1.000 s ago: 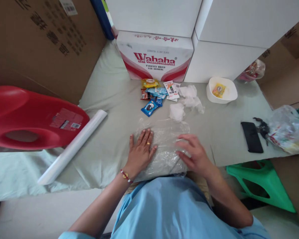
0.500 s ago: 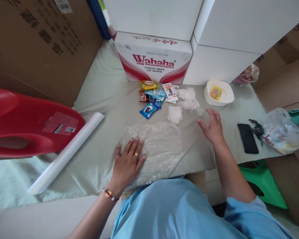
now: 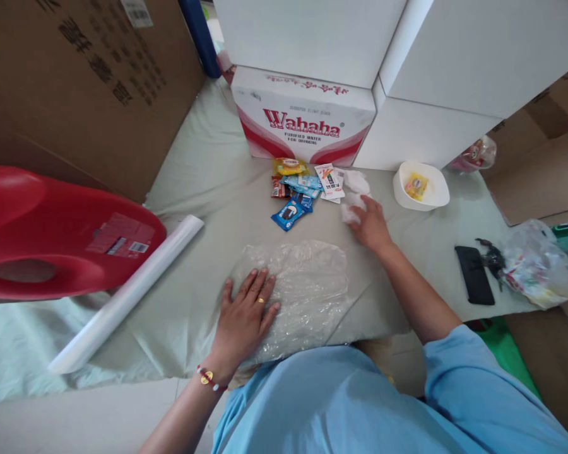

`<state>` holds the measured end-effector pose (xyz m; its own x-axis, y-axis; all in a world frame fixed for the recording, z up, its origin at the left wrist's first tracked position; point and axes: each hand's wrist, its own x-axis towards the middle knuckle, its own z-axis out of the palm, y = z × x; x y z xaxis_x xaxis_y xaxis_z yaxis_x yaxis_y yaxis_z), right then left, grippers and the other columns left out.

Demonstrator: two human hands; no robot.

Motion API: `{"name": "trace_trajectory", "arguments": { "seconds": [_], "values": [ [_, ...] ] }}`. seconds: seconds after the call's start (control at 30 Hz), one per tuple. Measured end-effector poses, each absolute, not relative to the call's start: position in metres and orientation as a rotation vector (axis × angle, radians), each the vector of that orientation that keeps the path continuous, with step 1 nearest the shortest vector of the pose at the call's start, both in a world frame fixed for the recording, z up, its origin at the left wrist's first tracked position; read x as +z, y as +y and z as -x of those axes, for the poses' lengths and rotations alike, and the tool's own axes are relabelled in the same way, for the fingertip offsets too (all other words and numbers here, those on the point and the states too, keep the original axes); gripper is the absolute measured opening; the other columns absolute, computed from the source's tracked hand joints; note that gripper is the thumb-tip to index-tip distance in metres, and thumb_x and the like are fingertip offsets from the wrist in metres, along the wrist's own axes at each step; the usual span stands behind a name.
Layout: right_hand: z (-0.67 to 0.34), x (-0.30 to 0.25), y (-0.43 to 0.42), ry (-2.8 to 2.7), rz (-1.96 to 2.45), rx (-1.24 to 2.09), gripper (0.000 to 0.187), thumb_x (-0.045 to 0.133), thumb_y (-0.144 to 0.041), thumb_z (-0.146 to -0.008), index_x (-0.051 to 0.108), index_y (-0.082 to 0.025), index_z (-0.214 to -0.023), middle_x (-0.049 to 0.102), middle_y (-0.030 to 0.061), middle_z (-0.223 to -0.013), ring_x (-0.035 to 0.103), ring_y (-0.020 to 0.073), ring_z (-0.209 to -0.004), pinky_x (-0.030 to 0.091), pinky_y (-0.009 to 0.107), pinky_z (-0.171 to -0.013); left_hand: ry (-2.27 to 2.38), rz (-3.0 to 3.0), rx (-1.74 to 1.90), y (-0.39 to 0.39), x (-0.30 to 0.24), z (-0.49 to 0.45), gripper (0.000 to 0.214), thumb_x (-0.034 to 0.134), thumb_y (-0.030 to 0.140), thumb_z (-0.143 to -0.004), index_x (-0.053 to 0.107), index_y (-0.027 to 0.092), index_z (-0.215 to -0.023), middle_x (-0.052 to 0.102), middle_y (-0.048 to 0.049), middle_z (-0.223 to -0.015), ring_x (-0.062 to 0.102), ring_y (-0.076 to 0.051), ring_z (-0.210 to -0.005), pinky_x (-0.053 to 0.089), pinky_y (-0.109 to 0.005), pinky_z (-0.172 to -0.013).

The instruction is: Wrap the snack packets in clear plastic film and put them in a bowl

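Observation:
My left hand (image 3: 245, 318) lies flat, fingers spread, on the left edge of a crinkled clear plastic sheet (image 3: 307, 287) spread on the grey-green cloth. My right hand (image 3: 371, 226) reaches forward past the sheet and closes over a wad of white tissue (image 3: 350, 214) beside other white tissue pieces (image 3: 357, 181). Just left of that hand lies a small heap of snack packets (image 3: 299, 188), with a blue packet (image 3: 288, 214) nearest the sheet.
A white roll (image 3: 127, 293) lies at the left beside a red plastic stool (image 3: 61, 233). A Wahaha carton (image 3: 303, 116) and white boxes stand behind. At right are a white bowl (image 3: 420, 186), a black phone (image 3: 474, 284), keys and a plastic bag (image 3: 534, 265).
My right hand left the plastic sheet, swung out to the right, then came in onto the white tissue near the packets. My left hand stayed flat on the sheet.

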<state>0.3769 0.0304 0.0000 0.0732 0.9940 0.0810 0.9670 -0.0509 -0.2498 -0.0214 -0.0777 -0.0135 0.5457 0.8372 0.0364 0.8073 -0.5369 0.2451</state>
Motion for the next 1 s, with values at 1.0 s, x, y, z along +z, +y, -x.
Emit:
{"name": "trace_trajectory", "arguments": {
  "seconds": [1.0],
  "values": [
    [-0.35, -0.008, -0.153, -2.063, 2.131, 0.206, 0.059, 0.051, -0.043, -0.106, 0.046, -0.028, -0.163, 0.037, 0.0137, -0.173, 0.033, 0.0375, -0.161, 0.027, 0.071, -0.126, 1.52, -2.462, 0.192, -0.073, -0.006, 0.0, 0.059, 0.036, 0.042, -0.109, 0.038, 0.026, -0.166, 0.027, -0.0123, -0.177, 0.03, -0.032, -0.163, 0.011, -0.068, -0.131]
  ]
}}
